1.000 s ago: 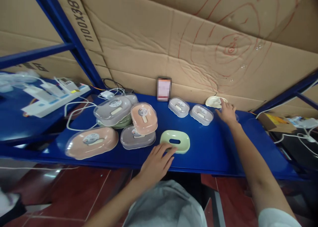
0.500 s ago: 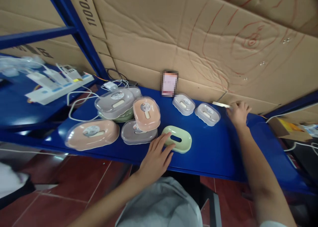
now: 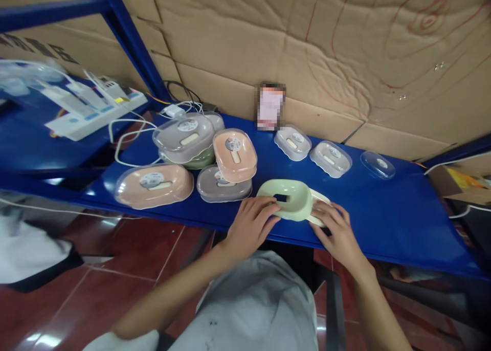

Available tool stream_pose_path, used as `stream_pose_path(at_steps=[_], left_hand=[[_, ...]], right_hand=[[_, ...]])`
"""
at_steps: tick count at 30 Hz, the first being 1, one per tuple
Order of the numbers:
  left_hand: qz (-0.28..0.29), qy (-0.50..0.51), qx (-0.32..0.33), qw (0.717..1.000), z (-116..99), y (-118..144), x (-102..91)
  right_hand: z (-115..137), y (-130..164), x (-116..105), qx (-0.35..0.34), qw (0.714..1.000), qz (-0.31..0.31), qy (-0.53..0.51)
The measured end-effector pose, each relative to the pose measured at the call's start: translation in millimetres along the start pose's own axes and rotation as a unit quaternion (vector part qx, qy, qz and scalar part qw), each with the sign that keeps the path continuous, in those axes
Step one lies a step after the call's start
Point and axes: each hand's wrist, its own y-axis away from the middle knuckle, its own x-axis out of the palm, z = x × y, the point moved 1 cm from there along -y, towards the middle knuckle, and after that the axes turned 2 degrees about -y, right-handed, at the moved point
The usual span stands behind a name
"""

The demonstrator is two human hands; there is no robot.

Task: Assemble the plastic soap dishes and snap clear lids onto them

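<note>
A light green soap dish part (image 3: 288, 201) with an oval slot sits tilted at the front of the blue shelf (image 3: 383, 218). My left hand (image 3: 251, 225) grips its left end. My right hand (image 3: 334, 232) holds a cream-coloured piece (image 3: 317, 207) pressed against the green part's right side. A clear lid (image 3: 378, 164) lies alone at the back right of the shelf. Two closed clear-lidded grey soap boxes (image 3: 292, 141) (image 3: 330, 158) stand behind my hands.
A pile of lidded soap boxes in orange (image 3: 154, 184), peach (image 3: 234, 154) and grey (image 3: 183, 136) fills the shelf's left part. White power strips and cables (image 3: 92, 110) lie far left. A small blurred card (image 3: 270, 107) leans against the cardboard back wall (image 3: 307, 49). Red floor tiles below.
My right hand left the back right of the shelf and came forward with the cream piece to the green part. The clear lid stayed behind. The green part is now tilted up.
</note>
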Motion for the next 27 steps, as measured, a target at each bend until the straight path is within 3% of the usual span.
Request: stream_pose_path(at_steps=[3,5,9,11,15,18,22,25,27], left_hand=[[0.017,-0.002,-0.012,1.0,-1,1,-0.7],[0.027,-0.005,-0.011,1.0,-2,-1,-1.6],[0.054,-0.053,0.01,0.997,-7,-14,0.4],[0.067,-0.084,0.031,0.994,-10,-24,3.7],[0.109,-0.115,0.084,0.984,-13,-36,13.0],[0.148,-0.129,0.116,0.974,-12,-38,19.6],[0.118,-0.108,0.07,0.985,-12,-43,17.4],[0.085,-0.009,0.021,0.996,-22,-55,0.4],[0.09,0.096,-0.011,0.991,-33,-61,-15.1]], right_hand=[[11,-15,7,-0.026,0.997,0.042,-0.06],[12,-17,8,-0.003,0.996,-0.006,-0.086],[10,-9,8,0.122,0.974,-0.133,-0.135],[9,-7,6,0.149,0.968,-0.15,-0.138],[5,-10,5,0.072,0.991,-0.05,-0.099],[1,-12,10,0.04,0.995,-0.016,-0.09],[-2,-10,9,0.03,0.996,0.013,-0.082],[-26,-2,-12,0.033,0.996,-0.038,-0.075],[-66,5,-35,0.109,0.985,-0.125,-0.039]])
